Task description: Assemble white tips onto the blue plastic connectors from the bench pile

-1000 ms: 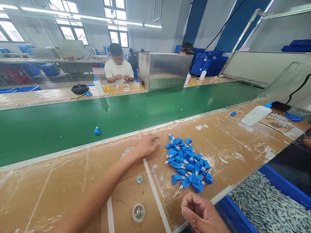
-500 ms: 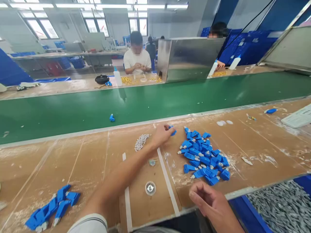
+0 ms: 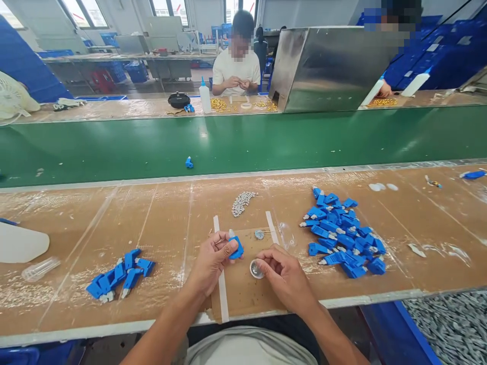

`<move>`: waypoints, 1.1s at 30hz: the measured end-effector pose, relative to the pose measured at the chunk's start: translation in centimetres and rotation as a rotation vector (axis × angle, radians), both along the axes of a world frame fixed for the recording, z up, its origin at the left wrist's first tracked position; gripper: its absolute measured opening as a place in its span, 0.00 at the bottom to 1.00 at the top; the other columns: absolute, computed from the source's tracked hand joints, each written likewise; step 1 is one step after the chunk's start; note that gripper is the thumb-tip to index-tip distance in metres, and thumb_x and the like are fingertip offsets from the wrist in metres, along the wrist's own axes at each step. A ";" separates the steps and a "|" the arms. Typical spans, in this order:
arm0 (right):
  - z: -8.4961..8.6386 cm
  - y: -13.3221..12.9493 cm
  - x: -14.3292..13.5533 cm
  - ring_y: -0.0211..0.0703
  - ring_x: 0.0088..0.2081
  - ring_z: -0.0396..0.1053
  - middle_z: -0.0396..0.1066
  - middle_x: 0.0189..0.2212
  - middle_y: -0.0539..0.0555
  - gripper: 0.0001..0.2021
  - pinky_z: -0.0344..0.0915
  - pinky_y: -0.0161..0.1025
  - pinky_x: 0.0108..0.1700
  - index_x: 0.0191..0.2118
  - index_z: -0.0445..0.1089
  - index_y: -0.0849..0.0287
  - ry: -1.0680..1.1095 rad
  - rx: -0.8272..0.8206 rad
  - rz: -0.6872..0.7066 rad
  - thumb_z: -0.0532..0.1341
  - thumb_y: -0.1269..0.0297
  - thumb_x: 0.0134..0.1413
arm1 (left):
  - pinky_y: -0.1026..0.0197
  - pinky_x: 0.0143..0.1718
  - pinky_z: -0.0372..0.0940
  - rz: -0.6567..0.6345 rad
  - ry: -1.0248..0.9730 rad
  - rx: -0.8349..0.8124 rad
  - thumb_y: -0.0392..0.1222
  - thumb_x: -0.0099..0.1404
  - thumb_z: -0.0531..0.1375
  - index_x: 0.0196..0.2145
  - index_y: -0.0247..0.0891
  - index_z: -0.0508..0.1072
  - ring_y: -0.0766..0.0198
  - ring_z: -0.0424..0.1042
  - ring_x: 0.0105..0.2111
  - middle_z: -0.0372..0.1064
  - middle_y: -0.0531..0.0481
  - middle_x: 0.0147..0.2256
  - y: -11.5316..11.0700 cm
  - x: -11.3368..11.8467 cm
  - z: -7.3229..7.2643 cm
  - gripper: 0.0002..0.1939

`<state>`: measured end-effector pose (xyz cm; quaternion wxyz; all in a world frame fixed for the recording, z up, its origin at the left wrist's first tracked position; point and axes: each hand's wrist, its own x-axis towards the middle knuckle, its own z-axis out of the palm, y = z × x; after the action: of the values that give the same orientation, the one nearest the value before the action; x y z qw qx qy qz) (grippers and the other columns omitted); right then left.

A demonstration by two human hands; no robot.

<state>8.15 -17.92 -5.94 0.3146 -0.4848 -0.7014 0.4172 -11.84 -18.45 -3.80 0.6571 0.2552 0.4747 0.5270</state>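
The blue piece (image 3: pixel 237 248) is pinched at the fingertips of the left hand (image 3: pixel 211 259), on the hand's two o'clock side; much of its body sticks out past the thumb, its pale tip pointing to about twelve. From the piece, a clear dish (image 3: pixel 256 270) sits between four and five o'clock. The right hand (image 3: pixel 284 275) is at four, thumb and fingers drawn close together by the dish's rim; whether they hold anything cannot be told. At two lies a small blob (image 3: pixel 259 234), and just past twelve a curved pile of grey bits (image 3: pixel 242 204). A large blue heap (image 3: pixel 342 238) spreads at three, a smaller heap (image 3: pixel 118 274) near nine. Farther out, the green belt (image 3: pixel 266 142) crosses at twelve, with a lone blue part (image 3: pixel 189 162) on it at eleven.
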 end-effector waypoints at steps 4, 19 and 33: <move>0.6 -0.6 0.0 0.42 0.31 0.66 0.66 0.33 0.53 0.09 0.63 0.38 0.34 0.38 0.75 0.57 -0.033 0.107 0.022 0.58 0.62 0.66 | 0.69 0.26 0.62 0.012 -0.043 -0.022 0.47 0.53 0.73 0.37 0.33 0.76 0.66 0.75 0.27 0.74 0.49 0.29 -1.1 -0.1 -1.0 0.18; 4.0 -0.4 1.8 0.39 0.27 0.65 0.71 0.31 0.53 0.12 0.64 0.36 0.30 0.39 0.72 0.59 0.248 -0.058 -0.182 0.60 0.55 0.64 | 0.73 0.30 0.67 -0.210 -0.360 -0.079 0.43 0.64 0.65 0.36 0.29 0.80 0.67 0.74 0.32 0.75 0.41 0.34 -3.0 1.2 0.3 0.12; 6.2 -1.8 -0.5 0.42 0.33 0.70 0.74 0.36 0.54 0.05 0.67 0.37 0.36 0.40 0.71 0.55 0.191 0.199 -0.115 0.58 0.65 0.66 | 0.71 0.27 0.63 -0.255 -0.381 -0.108 0.47 0.61 0.67 0.32 0.31 0.79 0.66 0.73 0.31 0.73 0.43 0.31 -3.5 2.0 0.9 0.14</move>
<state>7.65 -19.71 0.26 0.4499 -0.4484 -0.6774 0.3711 -9.81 -21.93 -2.91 0.8088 0.1736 0.3337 0.4521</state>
